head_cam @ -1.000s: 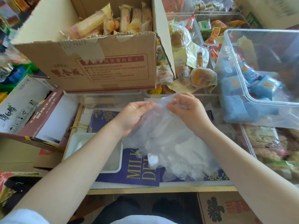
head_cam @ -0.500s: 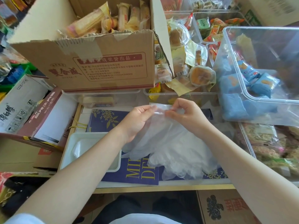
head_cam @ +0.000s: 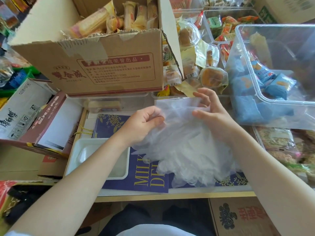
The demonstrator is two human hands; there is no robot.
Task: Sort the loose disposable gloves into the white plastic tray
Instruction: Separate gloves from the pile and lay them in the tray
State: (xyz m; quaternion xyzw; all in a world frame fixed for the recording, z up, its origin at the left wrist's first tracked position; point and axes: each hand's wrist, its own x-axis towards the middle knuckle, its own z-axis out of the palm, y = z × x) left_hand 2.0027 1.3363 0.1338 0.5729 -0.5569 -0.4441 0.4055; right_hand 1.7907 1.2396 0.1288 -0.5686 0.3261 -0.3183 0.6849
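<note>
A heap of clear disposable gloves (head_cam: pixel 190 155) lies on the blue printed sheet in the middle. My left hand (head_cam: pixel 141 125) pinches the left side of one glove's cuff (head_cam: pixel 177 106), which is stretched flat above the heap. My right hand (head_cam: pixel 211 113) holds the cuff's right side between thumb and fingers, its fingers spread. The white plastic tray (head_cam: pixel 80 155) sits to the left of the heap, partly under my left forearm, with what looks like one clear glove inside.
A cardboard box of wrapped snacks (head_cam: pixel 109 65) stands behind the hands. A clear bin with blue packets (head_cam: pixel 272 74) is at the right. Open cartons (head_cam: pixel 34 116) lie at the left. Packaged buns (head_cam: pixel 211 77) fill bins behind. The shelf's front edge (head_cam: pixel 170 195) runs below the heap.
My hands moved apart, spreading the glove's cuff flat between them. My right hand's fingers opened out wider.
</note>
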